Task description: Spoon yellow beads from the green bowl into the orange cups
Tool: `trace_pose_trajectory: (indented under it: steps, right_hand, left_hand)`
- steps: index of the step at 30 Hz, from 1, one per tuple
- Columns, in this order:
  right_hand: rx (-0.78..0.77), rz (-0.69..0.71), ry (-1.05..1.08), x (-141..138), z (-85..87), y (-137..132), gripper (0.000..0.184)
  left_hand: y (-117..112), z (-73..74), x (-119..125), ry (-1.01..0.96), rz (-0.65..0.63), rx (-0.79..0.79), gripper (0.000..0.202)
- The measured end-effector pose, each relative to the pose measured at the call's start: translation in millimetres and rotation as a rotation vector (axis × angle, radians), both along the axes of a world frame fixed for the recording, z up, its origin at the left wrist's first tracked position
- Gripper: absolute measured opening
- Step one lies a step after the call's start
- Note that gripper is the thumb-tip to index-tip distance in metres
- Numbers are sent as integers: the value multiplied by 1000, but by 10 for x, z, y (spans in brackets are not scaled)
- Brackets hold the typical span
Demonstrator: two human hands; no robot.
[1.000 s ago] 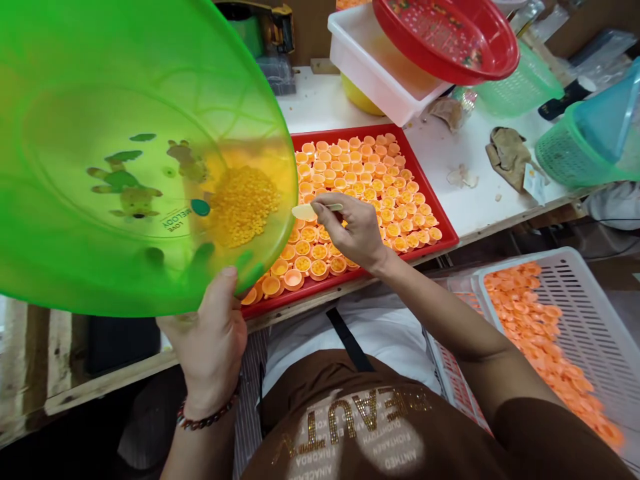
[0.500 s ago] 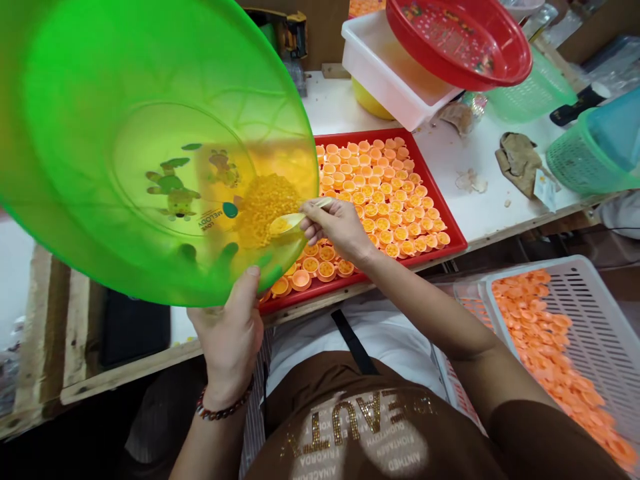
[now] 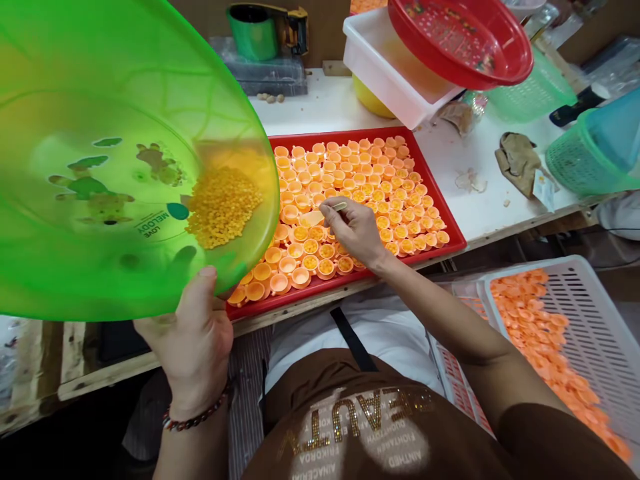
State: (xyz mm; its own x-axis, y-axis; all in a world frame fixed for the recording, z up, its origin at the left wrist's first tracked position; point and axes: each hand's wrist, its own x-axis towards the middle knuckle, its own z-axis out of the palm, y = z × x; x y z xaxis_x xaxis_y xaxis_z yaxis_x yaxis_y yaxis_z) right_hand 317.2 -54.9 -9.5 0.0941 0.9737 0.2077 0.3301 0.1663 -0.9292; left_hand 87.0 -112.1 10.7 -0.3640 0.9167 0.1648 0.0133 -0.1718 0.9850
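My left hand point(image 3: 193, 333) grips the rim of a big translucent green basin point(image 3: 120, 267), tilted up at the left. A heap of small yellow pellets point(image 3: 223, 208) lies low in the basin. Pinched in my right hand point(image 3: 356, 230) is a small pale spoon point(image 3: 313, 218), held over the rows of little orange cups point(image 3: 300, 277). Those cups fill a red tray point(image 3: 440, 200) on the table. Yellow pellets show in many cups on the right and in the front middle; cups at the left and back look bare inside.
A white tub point(image 3: 390, 73) with a red basin point(image 3: 465, 47) on it stands behind the tray. A green mug point(image 3: 253, 33) is at the back. Brown cloth point(image 3: 517, 163) and a green basket point(image 3: 590, 150) sit at right. Below, a white crate point(image 3: 590, 293) holds orange pieces.
My right hand has carried the spoon out of the green basin and rightward over the cups. My left hand and the basin have shifted left, uncovering more of the tray.
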Motion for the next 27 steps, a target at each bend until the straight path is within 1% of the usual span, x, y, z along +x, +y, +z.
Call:
trace_pose_trajectory:
  steps: [3, 5, 6, 7, 9, 11, 12, 14, 18, 21, 24, 27]
  right_hand:
    - [-142, -49, 211, 5, 71, 66, 28]
    - [-213, -43, 291, -17, 124, 119, 29]
    - [-220, -33, 301, -39, 144, 142, 29]
    - [-202, -24, 292, -67, 158, 162, 28]
    - [-114, -4, 230, -141, 161, 190, 24]
    - [-47, 20, 160, -233, 138, 208, 21]
    - [-55, 36, 154, -282, 122, 217, 20]
    - [-165, 66, 233, -378, 99, 238, 20]
    - [-467, 90, 551, -481, 118, 293, 21]
    - [-580, 81, 702, -446, 157, 310, 21]
    - [-569, 80, 748, -327, 181, 291, 18]
    - [-470, 60, 687, -161, 184, 254, 20]
  left_hand:
    - [26, -8, 86, -108, 52, 65, 37]
    - [33, -12, 147, -138, 35, 51, 40]
    - [31, -10, 178, -144, 25, 31, 38]
    - [26, -5, 211, -147, 10, 7, 36]
    - [13, 17, 282, -159, -13, -19, 32]
    - [6, 46, 361, -191, -25, -12, 35]
    - [6, 59, 399, -212, -33, -7, 38]
    - [15, 71, 464, -258, -64, 2, 39]
    - [43, 27, 521, -307, -137, 34, 38]
    - [54, -15, 509, -291, -138, 24, 43]
    - [63, -28, 450, -221, -92, -6, 39]
    - [88, -50, 323, -136, -37, 9, 30]
